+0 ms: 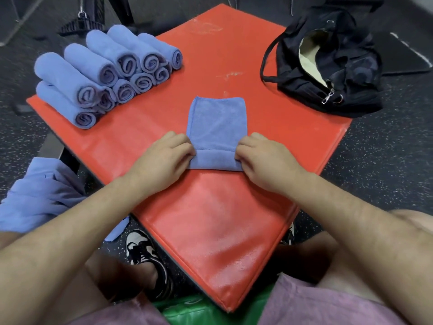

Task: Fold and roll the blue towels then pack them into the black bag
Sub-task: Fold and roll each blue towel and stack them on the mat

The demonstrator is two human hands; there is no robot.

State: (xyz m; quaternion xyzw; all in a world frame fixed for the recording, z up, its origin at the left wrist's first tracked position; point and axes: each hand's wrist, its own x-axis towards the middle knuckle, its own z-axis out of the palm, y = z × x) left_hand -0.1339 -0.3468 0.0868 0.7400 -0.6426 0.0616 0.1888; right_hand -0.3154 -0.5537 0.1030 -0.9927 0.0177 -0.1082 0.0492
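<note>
both hands (164, 158) (264, 160) curled, forearms extended

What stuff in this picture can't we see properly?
Head view only.
1. Inside the black bag: its own folds hide it.
2. Loose towel heap: cut by the left edge, partly behind the left arm.
3. Rolled towel stack: front rolls hide back ones, no sure count.

The blue towels (217, 123) are soft, fuzzy cloth. The red table (210, 231) top looks smooth and shiny. The black bag (346, 73) is matt cloth.
</note>
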